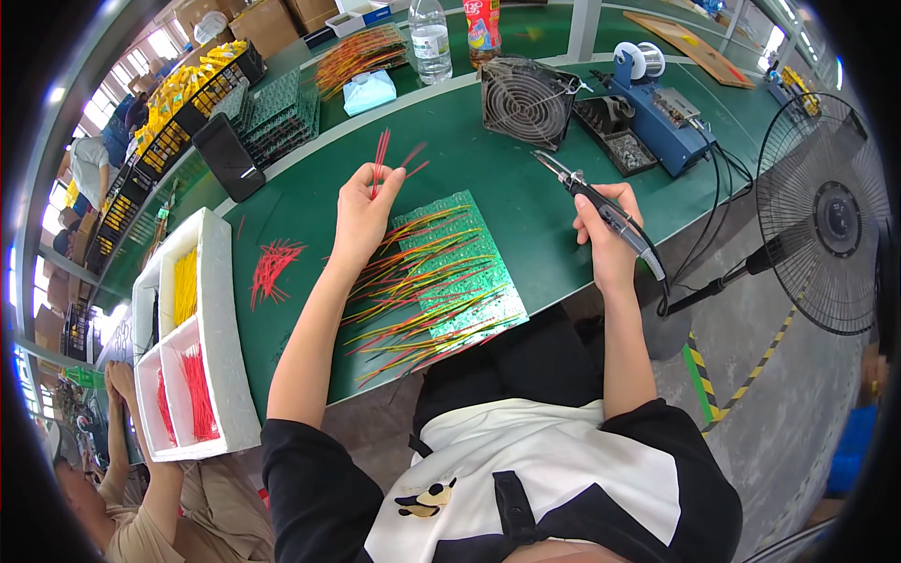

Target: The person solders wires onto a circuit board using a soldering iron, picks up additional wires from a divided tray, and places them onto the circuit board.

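Note:
My left hand (364, 214) is raised over the green mat, its fingers pinched around a few thin red wires (382, 150) that point upward. Below and to the right of it lies a green circuit board panel (499, 298). Rows of red, yellow and black wires (389, 281) stretch across the panel and past its left edge. My right hand (610, 239) wraps around a soldering iron (612, 216) with a black handle and a cable. Its metal tip points up and left, in the air and apart from the panel. A loose pile of red wires (275, 269) rests left of my left forearm.
A white foam box (236, 375) with yellow and red wires stands left. Behind are a phone (228, 159), stacked boards (282, 117), bottles (431, 42), a fume fan (527, 103) and a blue soldering station (662, 127). A standing fan (835, 216) is right; another person (155, 507) works lower left.

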Demonstrator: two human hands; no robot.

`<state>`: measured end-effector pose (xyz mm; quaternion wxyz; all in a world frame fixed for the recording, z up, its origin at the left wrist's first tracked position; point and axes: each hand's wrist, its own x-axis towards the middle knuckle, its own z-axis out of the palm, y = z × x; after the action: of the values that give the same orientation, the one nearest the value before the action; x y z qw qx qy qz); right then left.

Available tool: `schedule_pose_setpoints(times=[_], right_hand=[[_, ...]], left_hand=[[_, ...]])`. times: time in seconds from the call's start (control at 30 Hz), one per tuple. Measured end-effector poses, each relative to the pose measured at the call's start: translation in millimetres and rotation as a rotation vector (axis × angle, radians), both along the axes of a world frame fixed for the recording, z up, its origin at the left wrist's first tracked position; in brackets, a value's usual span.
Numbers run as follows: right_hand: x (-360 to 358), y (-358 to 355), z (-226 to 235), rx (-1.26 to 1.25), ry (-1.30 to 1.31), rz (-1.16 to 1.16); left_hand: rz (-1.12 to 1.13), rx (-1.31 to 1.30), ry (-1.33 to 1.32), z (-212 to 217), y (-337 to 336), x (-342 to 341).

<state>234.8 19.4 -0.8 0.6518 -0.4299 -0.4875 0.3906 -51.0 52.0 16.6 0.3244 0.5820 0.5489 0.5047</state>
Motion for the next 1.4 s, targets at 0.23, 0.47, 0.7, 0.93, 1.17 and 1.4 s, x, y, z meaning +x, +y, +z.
schedule_pose_setpoints(times=[0.23,0.47,0.7,0.93,1.17,1.4], right_hand=[[-2.0,0.3,0.5,0.007,-0.006,-0.012],[1.7,3.2,-2.3,0.055,0.038,-0.073],[-0.6,4.1,-2.4,0.081,0.073,-0.072],[-19.2,-0.6,-0.1,-0.012,0.289,0.084],[-29.3,-13.0,3.7,-0.046,0.116,0.050],[-27.5,-13.0,2.4,-0.051,0.133,0.062]], left_hand=[[-0.107,0.095,0.171,-3.5,3.7,0.5],[-0.281,0.028,0.117,0.2,7.6,14.6],[-0.183,0.070,0.193,-9.3,2.7,11.1],[-0.136,0.086,0.423,-1.6,-8.0,12.3],[-0.152,0.235,0.444,-8.9,-10.9,14.6],[-0.113,0.245,0.447,-9.7,-11.1,17.7]])
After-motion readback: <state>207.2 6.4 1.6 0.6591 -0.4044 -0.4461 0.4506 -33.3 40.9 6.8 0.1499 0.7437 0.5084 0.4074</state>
